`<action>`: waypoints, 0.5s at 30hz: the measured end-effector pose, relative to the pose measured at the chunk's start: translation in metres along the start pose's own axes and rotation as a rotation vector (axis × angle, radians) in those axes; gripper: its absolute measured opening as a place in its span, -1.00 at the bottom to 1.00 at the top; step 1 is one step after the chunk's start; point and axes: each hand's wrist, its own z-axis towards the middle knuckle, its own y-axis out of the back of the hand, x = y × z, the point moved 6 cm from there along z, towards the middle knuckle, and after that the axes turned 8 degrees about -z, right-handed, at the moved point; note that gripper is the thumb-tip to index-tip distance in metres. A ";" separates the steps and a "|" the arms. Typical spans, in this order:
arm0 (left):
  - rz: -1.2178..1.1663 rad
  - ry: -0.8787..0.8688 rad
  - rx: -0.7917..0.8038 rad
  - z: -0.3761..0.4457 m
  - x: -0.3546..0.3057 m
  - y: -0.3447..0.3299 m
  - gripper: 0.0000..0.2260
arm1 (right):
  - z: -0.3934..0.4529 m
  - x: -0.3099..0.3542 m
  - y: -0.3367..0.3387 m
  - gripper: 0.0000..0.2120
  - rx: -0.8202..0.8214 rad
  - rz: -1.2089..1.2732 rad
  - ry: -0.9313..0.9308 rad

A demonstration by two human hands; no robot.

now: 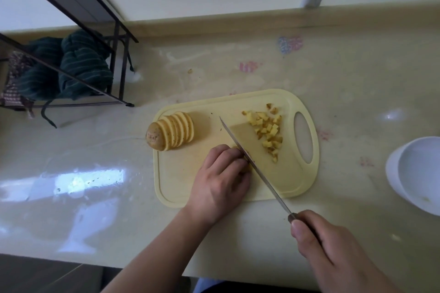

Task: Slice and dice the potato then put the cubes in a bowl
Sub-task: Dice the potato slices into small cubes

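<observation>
Head view, read left to right. A wire rack [71,38] with dark striped cloths [69,66] stands at the bench's far left corner. On the cutting board [181,181], near its left edge, lies the potato [170,134], cut into even rounds leaning together, the skin-on end piece outermost. The left hand [221,178], fingers curled, pins down slices largely hidden beneath it at the board's centre. The knife [250,162] blade lies against those knuckles; the right hand [333,252] is wrapped round the handle off the board's near edge. Pale, uneven cubes [267,133] are heaped by the board's handle hole. The white bowl [419,173] sits at the bench's right edge.

Risk, as judged: the blade is touching the knuckles, so a slipping slice could bring a cut finger.
</observation>
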 end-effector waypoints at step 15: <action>-0.006 0.022 -0.014 0.003 -0.001 0.000 -0.88 | 0.028 0.020 0.000 -0.62 -0.024 -0.054 0.075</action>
